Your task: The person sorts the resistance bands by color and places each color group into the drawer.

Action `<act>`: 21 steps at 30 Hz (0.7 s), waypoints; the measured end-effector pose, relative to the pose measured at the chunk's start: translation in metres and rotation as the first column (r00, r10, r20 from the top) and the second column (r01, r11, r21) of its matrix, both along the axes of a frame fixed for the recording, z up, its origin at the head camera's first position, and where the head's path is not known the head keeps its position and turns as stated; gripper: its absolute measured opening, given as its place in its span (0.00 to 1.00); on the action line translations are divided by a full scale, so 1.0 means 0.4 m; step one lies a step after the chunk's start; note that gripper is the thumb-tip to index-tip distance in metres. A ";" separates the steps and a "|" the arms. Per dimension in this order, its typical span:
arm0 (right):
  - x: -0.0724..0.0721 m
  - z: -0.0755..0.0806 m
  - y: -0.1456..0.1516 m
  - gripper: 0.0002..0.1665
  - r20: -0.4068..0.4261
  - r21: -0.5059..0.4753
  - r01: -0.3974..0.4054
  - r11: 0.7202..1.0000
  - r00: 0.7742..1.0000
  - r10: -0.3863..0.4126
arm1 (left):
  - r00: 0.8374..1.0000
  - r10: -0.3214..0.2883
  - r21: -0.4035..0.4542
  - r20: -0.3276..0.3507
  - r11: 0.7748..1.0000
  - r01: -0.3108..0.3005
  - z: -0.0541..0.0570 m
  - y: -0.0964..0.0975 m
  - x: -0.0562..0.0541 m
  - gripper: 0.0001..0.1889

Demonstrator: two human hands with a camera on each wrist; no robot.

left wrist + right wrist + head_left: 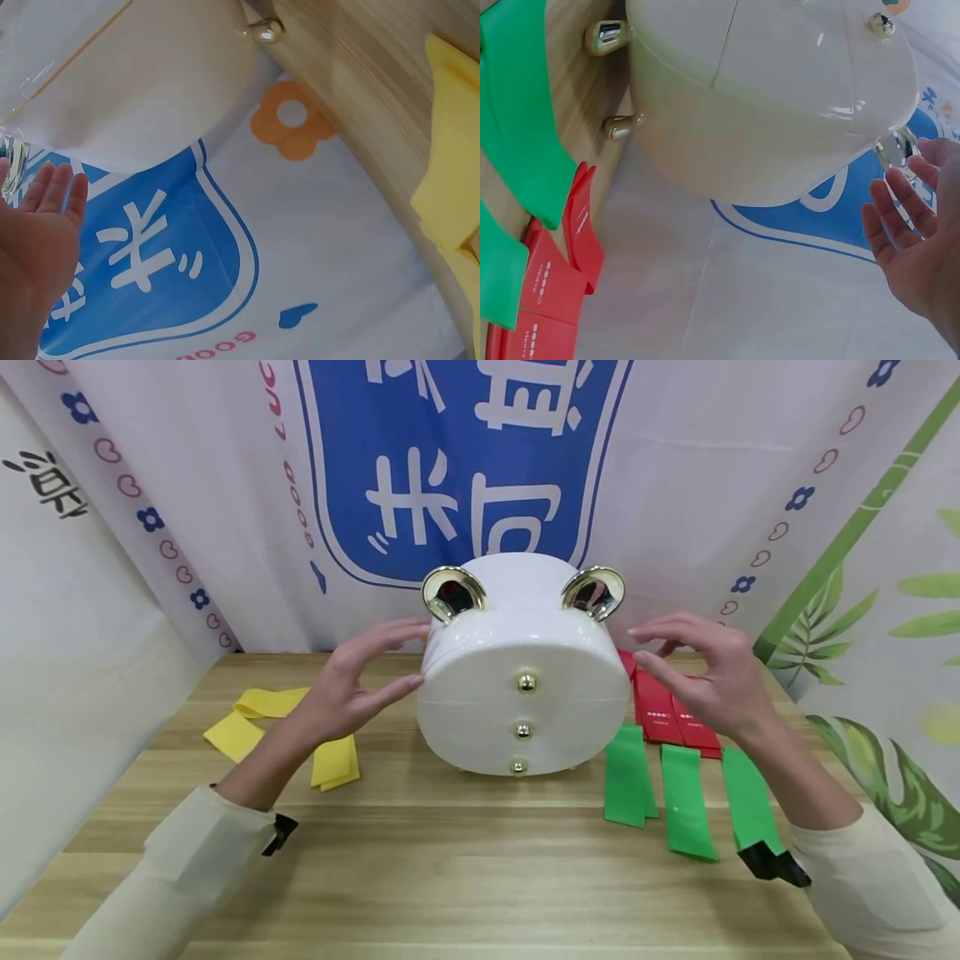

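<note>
A glossy white rounded box [525,710] stands on the table between both hands, with gold ear-shaped pieces [596,593] on its top and three gold knobs [522,731] down its front. My left hand [347,681] is held at the box's left side, fingers extended and the thumb tip right at its edge. On the opposite side, my right hand [708,668] hovers a little away from the box, its fingers loosely bent. In the right wrist view, that hand [922,232] has its palm showing and nothing in it, near a gold ear.
Yellow resistance bands [232,735] lie folded on the table [420,877] at left. Green bands [687,802] lie at right, with red bands [656,706] printed "Heavy" behind them. A printed cloth [675,468] hangs behind the box.
</note>
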State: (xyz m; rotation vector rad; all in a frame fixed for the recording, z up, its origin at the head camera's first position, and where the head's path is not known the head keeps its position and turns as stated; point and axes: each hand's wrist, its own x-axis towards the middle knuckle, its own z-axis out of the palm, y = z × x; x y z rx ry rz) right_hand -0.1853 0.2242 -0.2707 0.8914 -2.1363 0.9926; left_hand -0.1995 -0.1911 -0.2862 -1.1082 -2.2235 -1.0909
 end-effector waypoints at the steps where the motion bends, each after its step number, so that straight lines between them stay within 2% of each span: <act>1: 0.003 0.003 -0.004 0.22 -0.008 -0.009 -0.010 1.000 1.000 0.010 | 1.000 -0.011 0.010 0.008 1.000 0.011 0.002 0.004 -0.001 0.29; 6: 0.020 0.020 -0.019 0.19 -0.011 -0.036 -0.060 0.998 0.998 0.060 | 0.998 -0.035 0.052 0.045 0.998 0.033 0.014 0.025 -0.012 0.25; 10: 0.036 0.032 -0.035 0.19 0.040 -0.050 -0.101 0.994 0.994 0.103 | 0.995 -0.046 0.082 0.093 0.996 0.038 0.023 0.039 -0.021 0.21; 12: 0.041 0.033 -0.046 0.20 0.067 -0.060 -0.146 0.988 0.987 0.150 | 0.991 -0.054 0.096 0.119 0.994 0.042 0.025 0.044 -0.026 0.20; 17: 0.045 0.019 -0.082 0.21 0.131 -0.077 -0.306 0.949 0.940 0.314 | 0.976 -0.098 0.152 0.196 0.986 0.068 0.032 0.063 -0.042 0.18; 21: 0.051 0.005 -0.113 0.19 0.217 -0.069 -0.370 0.926 0.901 0.376 | 0.960 -0.093 0.172 0.264 0.984 0.048 0.041 0.080 -0.056 0.17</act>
